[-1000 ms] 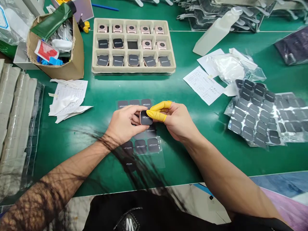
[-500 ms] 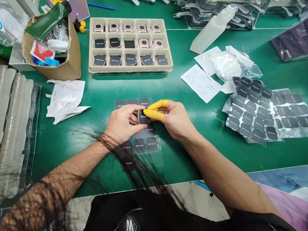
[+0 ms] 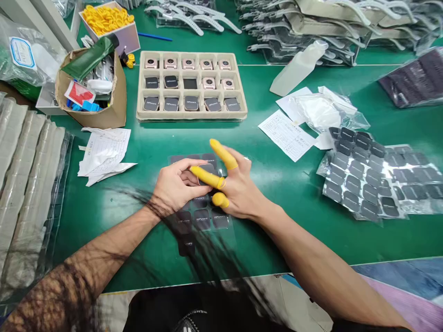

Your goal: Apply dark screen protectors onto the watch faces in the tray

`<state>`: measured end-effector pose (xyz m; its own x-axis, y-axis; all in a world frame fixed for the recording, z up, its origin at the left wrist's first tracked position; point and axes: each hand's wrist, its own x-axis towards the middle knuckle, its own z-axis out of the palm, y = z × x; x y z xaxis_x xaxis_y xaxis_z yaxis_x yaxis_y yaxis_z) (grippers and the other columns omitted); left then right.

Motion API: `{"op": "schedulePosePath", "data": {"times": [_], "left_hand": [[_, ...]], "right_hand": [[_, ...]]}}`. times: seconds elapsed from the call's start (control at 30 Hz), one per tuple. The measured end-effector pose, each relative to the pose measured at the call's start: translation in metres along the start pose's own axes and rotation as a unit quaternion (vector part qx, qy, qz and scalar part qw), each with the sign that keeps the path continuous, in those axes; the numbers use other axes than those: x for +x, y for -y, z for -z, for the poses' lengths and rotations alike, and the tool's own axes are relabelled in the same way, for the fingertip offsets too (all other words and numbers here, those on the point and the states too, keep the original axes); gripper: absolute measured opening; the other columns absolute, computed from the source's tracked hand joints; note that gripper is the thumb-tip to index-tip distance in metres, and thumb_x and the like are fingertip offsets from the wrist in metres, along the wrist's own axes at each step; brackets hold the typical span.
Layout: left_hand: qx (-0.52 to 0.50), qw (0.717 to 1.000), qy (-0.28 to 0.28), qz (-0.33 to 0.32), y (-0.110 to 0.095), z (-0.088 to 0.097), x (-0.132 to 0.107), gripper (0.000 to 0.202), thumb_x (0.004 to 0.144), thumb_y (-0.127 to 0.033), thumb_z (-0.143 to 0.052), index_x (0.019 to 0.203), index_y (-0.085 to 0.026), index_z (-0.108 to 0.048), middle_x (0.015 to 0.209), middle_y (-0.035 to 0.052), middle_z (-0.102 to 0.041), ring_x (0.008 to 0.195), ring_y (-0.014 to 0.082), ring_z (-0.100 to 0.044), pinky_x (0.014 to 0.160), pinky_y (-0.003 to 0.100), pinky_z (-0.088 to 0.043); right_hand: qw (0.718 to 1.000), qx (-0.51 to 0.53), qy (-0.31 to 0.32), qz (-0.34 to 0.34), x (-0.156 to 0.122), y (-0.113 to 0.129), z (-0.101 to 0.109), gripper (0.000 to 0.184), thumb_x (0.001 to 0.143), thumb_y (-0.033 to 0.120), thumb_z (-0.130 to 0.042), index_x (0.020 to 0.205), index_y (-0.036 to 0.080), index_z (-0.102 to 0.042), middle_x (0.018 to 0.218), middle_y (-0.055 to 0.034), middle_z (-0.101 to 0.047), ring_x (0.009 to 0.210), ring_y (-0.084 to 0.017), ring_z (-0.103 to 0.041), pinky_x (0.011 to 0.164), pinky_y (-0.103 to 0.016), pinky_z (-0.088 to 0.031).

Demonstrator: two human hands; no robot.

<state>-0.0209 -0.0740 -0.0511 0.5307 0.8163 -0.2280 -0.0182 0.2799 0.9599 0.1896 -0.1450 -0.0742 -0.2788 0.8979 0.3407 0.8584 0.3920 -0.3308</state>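
My left hand point(image 3: 173, 186) pinches a smartwatch body point(image 3: 209, 168) by its edges, with its dark square face turned up. My right hand point(image 3: 240, 186) wears yellow finger cots; its fingers are spread, and one lies across the watch face, covering most of it. Beneath both hands is a clear sheet with rows of black square screen films point(image 3: 202, 218) marked in white letters, partly hidden. Farther off stands a beige compartment tray point(image 3: 192, 116) of pink watch bodies, some with black films on their faces. One middle-row compartment point(image 3: 190, 83) holds no watch.
On the left are a cardboard box point(image 3: 114, 108) of odds and ends, crumpled papers point(image 3: 107, 152) and stacked trays point(image 3: 31, 170). To the right lie film sheets point(image 3: 360, 175), papers point(image 3: 287, 134) and a white bottle point(image 3: 297, 69). Yellow finger cots point(image 3: 107, 19) fill a box behind.
My right hand has let go of the watch's edge and opened, laying a finger across its face. My left hand keeps its hold. The view has tilted up slightly.
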Motion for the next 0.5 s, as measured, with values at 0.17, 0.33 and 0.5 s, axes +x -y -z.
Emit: {"op": "schedulePosePath", "data": {"times": [0.17, 0.33, 0.5], "left_hand": [[0.008, 0.999, 0.008, -0.030, 0.004, -0.001, -0.001, 0.056, 0.063, -0.020, -0.097, 0.116, -0.012, -0.079, 0.093, 0.0044, -0.079, 0.075, 0.0140, -0.077, 0.078, 0.026, -0.068], [0.060, 0.994, -0.013, -0.089, 0.009, 0.000, -0.001, 0.060, 0.064, -0.015, -0.094, 0.122, -0.020, -0.079, 0.105, 0.0008, -0.064, 0.068, 0.0078, -0.072, 0.067, 0.021, -0.063], [0.069, 0.994, -0.027, -0.083, 0.009, -0.001, -0.003, 0.088, 0.064, -0.022, -0.097, 0.143, -0.022, -0.059, 0.124, 0.0057, -0.059, 0.068, 0.0077, -0.072, 0.069, 0.026, -0.064]], "right_hand": [[0.970, 0.144, -0.076, -0.182, 0.002, 0.004, 0.000, 0.056, 0.106, 0.066, -0.049, 0.156, 0.044, -0.059, 0.161, -0.0128, -0.055, 0.137, -0.039, -0.058, 0.107, -0.067, -0.052], [0.840, 0.450, -0.050, -0.298, 0.022, 0.017, 0.004, 0.048, 0.081, 0.050, -0.090, 0.125, 0.037, -0.074, 0.090, 0.0004, -0.074, 0.075, -0.020, -0.069, 0.067, -0.035, -0.059], [0.878, 0.338, -0.194, -0.279, 0.130, -0.041, 0.011, 0.037, 0.079, 0.043, -0.087, 0.107, 0.022, -0.076, 0.086, -0.0014, -0.073, 0.069, -0.015, -0.063, 0.065, -0.031, -0.053]]}}
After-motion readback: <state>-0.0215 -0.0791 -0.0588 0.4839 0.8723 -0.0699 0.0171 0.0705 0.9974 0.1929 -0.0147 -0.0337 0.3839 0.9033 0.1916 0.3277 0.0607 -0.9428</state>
